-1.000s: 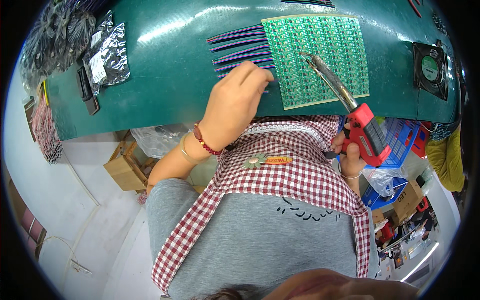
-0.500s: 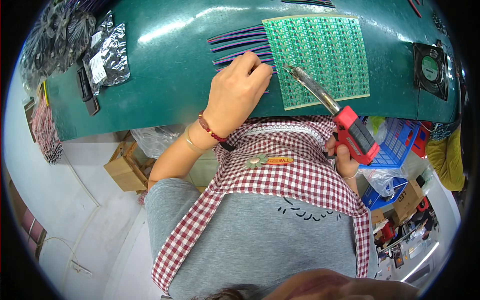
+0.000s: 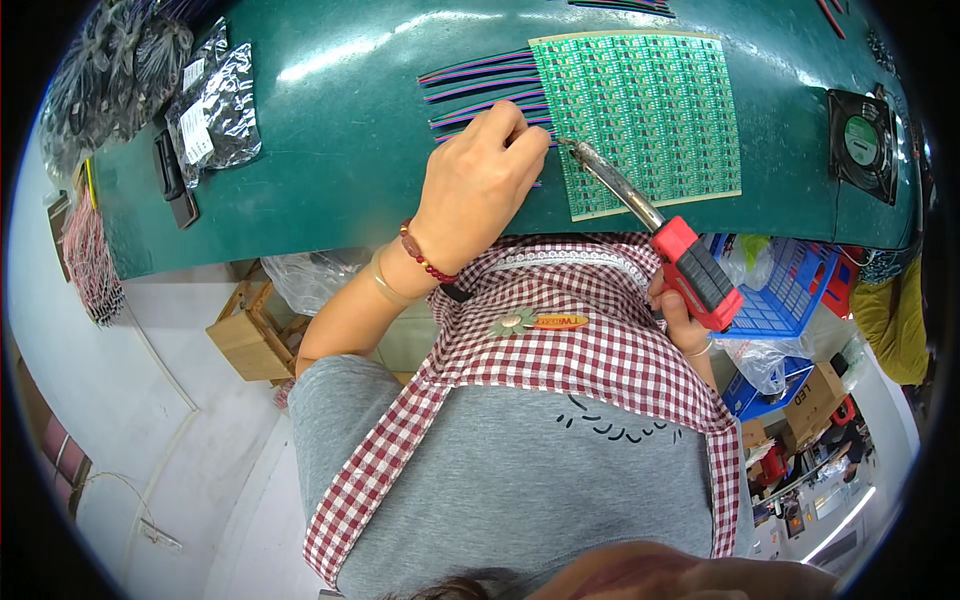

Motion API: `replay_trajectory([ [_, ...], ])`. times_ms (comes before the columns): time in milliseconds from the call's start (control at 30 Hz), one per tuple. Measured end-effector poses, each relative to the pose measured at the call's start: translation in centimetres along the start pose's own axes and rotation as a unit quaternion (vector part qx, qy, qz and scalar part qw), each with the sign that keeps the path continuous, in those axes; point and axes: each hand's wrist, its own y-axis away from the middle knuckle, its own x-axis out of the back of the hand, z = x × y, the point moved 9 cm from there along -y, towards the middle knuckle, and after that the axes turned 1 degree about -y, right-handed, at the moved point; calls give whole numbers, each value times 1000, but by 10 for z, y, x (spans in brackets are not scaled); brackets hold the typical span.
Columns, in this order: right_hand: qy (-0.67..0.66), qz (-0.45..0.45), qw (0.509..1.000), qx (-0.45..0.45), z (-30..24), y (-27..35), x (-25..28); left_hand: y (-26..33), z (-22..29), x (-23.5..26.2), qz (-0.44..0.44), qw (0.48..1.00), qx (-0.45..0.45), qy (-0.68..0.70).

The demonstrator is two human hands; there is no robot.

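Observation:
A green circuit board panel [image 3: 650,120] lies on the bench, with several thin multicoloured wires [image 3: 485,80] at its left edge. My left hand [image 3: 485,165] is closed in a pinch over the lower wires, beside that edge; its fingertips are partly hidden, and a wire end shows just past them. In my right hand [image 3: 683,318] is a red and black soldering iron [image 3: 695,270], gripped by its handle. Its metal tip reaches up and left to the board's left edge, close to my left fingertips. Whether the tip touches the board is hard to see.
A black fan [image 3: 862,140] stands at the bench's right end. Plastic bags [image 3: 215,110] and a dark tool [image 3: 175,180] lie on the left, near a hanging wire bundle [image 3: 92,250]. Below the bench are a blue basket [image 3: 790,290] and a wooden box [image 3: 250,340].
The soldering iron has shifted left and slightly down, bringing its tip to the board's left edge near my left fingers. My left hand and the board have moved only slightly in the picture.

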Motion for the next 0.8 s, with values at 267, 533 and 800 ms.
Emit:
replay_trajectory([
  [267, -89, 11, 995, -39, -8, 0, 5, -1, 0, 2, 4, 1000, 0, -5],
  [533, -43, 10, 999, -11, -7, -1, 2, -1, -2, 0, 7, 1000, 10, 16],
  [800, 5, -2, 1000, -8, 0, 3, -2, -1, -2, 0, 10, 1000, 13, 25],
])
